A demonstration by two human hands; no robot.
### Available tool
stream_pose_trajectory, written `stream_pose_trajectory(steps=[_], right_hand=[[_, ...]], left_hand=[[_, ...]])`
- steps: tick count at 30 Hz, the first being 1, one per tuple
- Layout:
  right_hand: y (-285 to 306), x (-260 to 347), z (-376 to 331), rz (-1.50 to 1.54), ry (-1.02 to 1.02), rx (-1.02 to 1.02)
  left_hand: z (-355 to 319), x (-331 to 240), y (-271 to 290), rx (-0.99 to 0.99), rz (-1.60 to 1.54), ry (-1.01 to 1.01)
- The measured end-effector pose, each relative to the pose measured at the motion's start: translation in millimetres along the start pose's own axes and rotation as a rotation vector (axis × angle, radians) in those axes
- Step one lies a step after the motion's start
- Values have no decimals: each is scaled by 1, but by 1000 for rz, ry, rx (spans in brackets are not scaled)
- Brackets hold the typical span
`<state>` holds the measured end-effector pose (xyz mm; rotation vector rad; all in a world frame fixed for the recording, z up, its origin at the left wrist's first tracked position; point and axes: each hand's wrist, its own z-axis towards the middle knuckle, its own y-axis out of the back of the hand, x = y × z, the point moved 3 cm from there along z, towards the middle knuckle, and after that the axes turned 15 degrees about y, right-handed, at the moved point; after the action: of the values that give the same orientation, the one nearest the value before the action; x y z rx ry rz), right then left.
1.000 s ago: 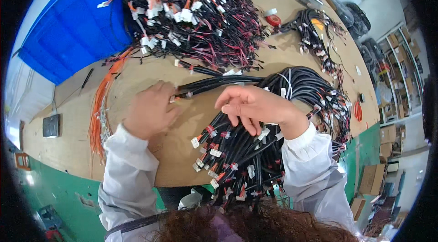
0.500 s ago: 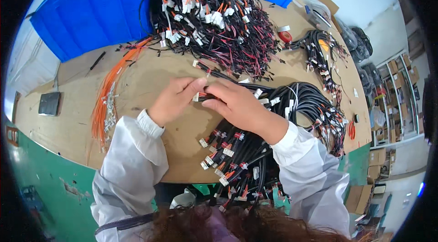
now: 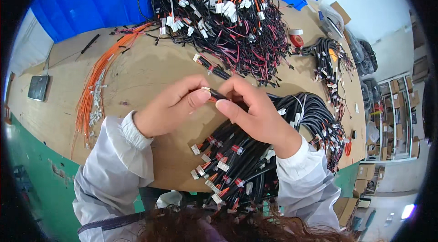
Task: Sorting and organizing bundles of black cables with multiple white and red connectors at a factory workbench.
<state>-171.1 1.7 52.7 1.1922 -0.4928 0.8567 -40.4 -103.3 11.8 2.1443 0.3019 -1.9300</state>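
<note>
Over the table's middle, my left hand pinches the end of a black cable by its small white connector between thumb and fingers. Just to the right, my right hand is closed round the same cable, thumb and fingertips near its end; my fingers partly hide it. Beyond my hands lies another black cable with a white connector on its tip. Under my right wrist, a thick bundle of black cables with white connectors hangs over the front edge. It joins a bent coil of cables on the right.
A large heap of thin black and pink wires fills the back, beside a blue bin. Orange wires lie on the left near a small black box. Red tape and another cable bundle are back right.
The view has shifted slightly. Both hands stay together at the cable end; my left thumb now presses the connector, and my right fingers are more curled around the cable.
</note>
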Motion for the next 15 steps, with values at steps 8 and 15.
stream_pose_trajectory(steps=[8, 15], right_hand=[[-1, 3, -1, 125, -12, -62], [-1, 1, -1, 184, 108, -37]], left_hand=[[-1, 3, -18, 70, -495, 52], [-4, 9, -23, 179, -727, 120]])
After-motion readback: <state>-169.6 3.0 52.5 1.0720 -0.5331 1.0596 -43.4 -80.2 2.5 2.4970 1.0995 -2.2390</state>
